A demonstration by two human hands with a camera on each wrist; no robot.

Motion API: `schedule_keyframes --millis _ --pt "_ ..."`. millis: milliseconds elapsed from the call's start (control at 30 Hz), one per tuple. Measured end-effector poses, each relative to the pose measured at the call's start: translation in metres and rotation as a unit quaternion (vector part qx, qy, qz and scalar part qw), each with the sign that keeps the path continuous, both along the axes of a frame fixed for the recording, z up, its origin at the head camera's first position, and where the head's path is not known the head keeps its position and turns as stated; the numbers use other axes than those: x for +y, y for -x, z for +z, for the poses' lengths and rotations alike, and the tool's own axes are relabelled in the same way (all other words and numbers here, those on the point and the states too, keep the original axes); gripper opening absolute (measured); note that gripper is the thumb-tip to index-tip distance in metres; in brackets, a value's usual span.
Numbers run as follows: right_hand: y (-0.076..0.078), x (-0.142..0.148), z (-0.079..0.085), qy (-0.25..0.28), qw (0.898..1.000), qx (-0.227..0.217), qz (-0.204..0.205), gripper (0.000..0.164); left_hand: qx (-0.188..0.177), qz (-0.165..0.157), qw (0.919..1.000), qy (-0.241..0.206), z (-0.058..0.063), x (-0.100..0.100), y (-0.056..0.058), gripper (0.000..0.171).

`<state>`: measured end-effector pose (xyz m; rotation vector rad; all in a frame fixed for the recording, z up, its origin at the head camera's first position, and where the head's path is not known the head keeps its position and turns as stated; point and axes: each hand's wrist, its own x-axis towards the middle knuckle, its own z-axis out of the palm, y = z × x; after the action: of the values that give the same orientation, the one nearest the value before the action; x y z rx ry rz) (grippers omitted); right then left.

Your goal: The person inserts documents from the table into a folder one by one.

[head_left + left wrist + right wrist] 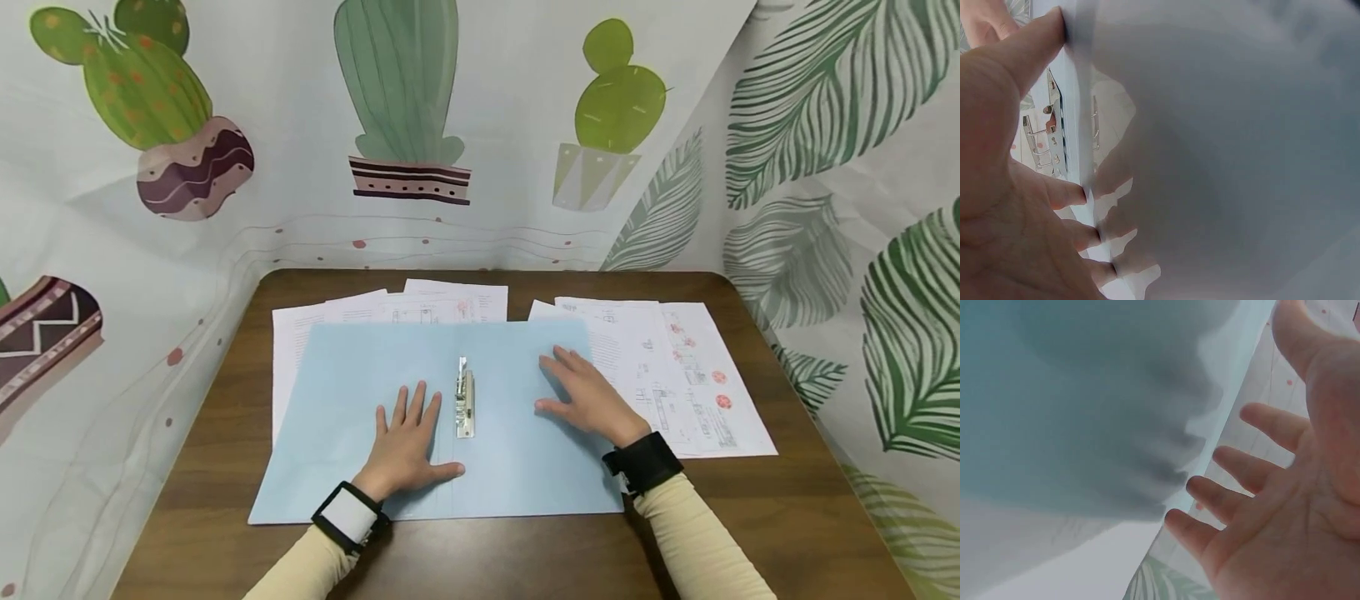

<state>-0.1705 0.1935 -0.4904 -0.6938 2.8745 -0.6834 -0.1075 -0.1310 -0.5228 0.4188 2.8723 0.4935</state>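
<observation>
A light blue folder (352, 400) lies spread flat on the table, with a metal lever clip (465, 404) fixed near its middle fold. My left hand (405, 450) rests on the left cover with fingers spread and fingertips touching the surface. In the left wrist view, the clip (1054, 131) shows past the fingers. Over the right cover is my right hand (588, 396), its fingers apart and holding nothing. The right wrist view shows these fingers (1241, 469) close above the folder (1104, 425); contact is hard to tell.
Printed sheets (300, 325) stick out from under the folder's left and back side. More printed sheets with red stamps (697, 375) fan out at the right, partly beneath the folder. The brown wooden table (525, 558) meets a patterned cloth (525, 233) at its back edge.
</observation>
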Motion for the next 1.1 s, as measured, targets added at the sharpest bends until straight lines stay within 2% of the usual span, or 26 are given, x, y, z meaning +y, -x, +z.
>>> schedule_keyframes --millis 100,300,567,767,1100 --pt "0.005 0.012 0.006 0.018 1.0 0.006 -0.023 0.076 0.002 -0.003 1.0 -0.003 0.0 0.001 0.001 0.118" --pt "0.023 0.044 0.018 0.051 0.994 0.027 -0.097 0.077 0.007 -0.006 0.9999 -0.01 0.002 -0.001 0.002 0.118" --pt "0.044 0.106 0.027 0.044 0.979 0.082 -0.182 0.076 0.004 -0.008 0.9998 -0.016 0.001 -0.002 0.002 0.118" --pt "0.055 0.143 0.032 0.024 0.972 0.049 -0.227 0.08 0.005 -0.004 0.9997 -0.022 0.001 -0.005 0.001 0.118" --pt "0.064 0.188 0.013 -0.041 0.957 -0.035 -0.285 0.089 0.002 -0.003 0.9996 -0.027 0.004 -0.005 -0.002 0.118"
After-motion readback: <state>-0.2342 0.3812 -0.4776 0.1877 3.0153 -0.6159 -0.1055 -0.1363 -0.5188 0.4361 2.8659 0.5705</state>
